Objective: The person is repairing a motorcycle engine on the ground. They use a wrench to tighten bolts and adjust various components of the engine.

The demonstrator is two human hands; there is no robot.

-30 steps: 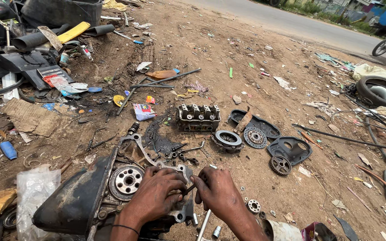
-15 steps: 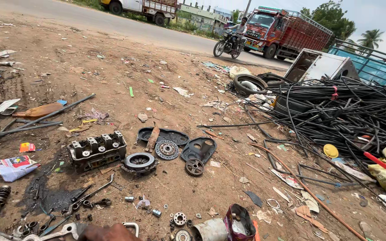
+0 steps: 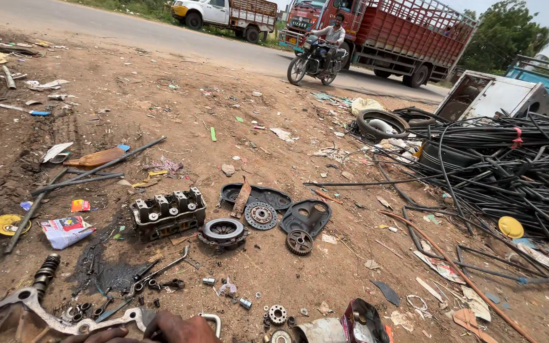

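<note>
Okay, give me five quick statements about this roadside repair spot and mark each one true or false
1. The cylinder head lies on the dirt left of the clutch disc. True.
2. A person on a motorcycle is on the road in front of a red truck. True.
3. A hand at the bottom edge holds a hammer raised high. False: it sits low by the metal bracket, and no hammer shows.
4. The black cables are piled on the left side. False: they lie on the right.
5. The small sprocket rests on top of the cylinder head. False: it lies on the ground by the dark cover plate.
</note>
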